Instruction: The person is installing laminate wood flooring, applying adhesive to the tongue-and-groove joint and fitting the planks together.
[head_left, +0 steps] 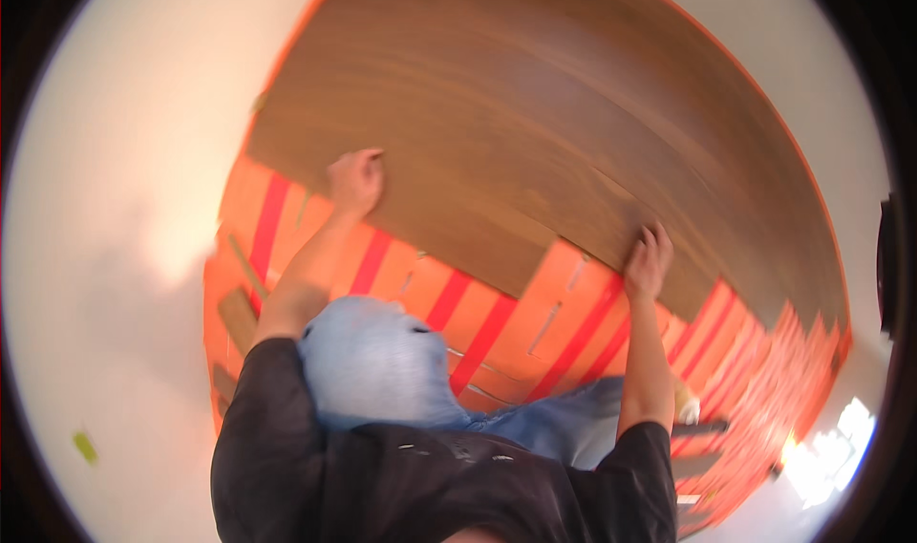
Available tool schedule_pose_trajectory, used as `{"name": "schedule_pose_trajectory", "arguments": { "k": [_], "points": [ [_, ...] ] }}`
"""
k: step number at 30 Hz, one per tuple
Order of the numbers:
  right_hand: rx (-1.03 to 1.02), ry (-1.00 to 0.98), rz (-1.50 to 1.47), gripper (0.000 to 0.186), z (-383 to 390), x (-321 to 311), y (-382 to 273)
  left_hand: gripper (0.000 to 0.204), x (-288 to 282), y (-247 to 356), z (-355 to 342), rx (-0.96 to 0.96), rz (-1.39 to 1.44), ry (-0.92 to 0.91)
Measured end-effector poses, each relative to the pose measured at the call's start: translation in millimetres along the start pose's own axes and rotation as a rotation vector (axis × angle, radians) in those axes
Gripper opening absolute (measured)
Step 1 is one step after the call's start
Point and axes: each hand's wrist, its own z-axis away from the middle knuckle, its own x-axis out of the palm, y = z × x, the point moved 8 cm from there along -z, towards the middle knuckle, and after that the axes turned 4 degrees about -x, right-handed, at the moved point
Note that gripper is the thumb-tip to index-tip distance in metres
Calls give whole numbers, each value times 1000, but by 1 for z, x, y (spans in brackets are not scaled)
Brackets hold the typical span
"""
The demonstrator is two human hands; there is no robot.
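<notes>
Brown wood-look floor planks (458, 175) cover the far part of the floor, with a stepped near edge. My left hand (357, 182) rests at that edge on the left side, its fingers curled in; whether they hold anything is hidden. Further right, my right hand (649, 262) lies on the planks close to the edge, fingers stretched and somewhat apart, holding nothing. Orange underlayment (544, 323) with red stripes shows between the planks and my bent, jeans-clad legs (387, 366). Both hands look slightly blurred.
Narrow wood pieces (238, 319) lie by the white wall (124, 209) at left. Dark strips (697, 465) lie on the underlayment to my right. An orange border runs along the planks' far side, below a pale wall. Bright light enters at lower right.
</notes>
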Motion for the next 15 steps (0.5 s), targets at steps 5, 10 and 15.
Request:
{"name": "schedule_pose_trajectory", "arguments": {
  "k": [5, 10, 15],
  "points": [
    [-137, -97, -107, 38, -33, 35, -71, 17, -1, -26, -13, -152, -15, -56],
    [-361, -348, -46, 48, -105, 90, -167, 13, 0, -54, -55, -4, 65, -70],
    [-591, -574, 39, 63, -177, 127, -180, 13, 2, -56, -99, 88, 130, -38]
  ]
}}
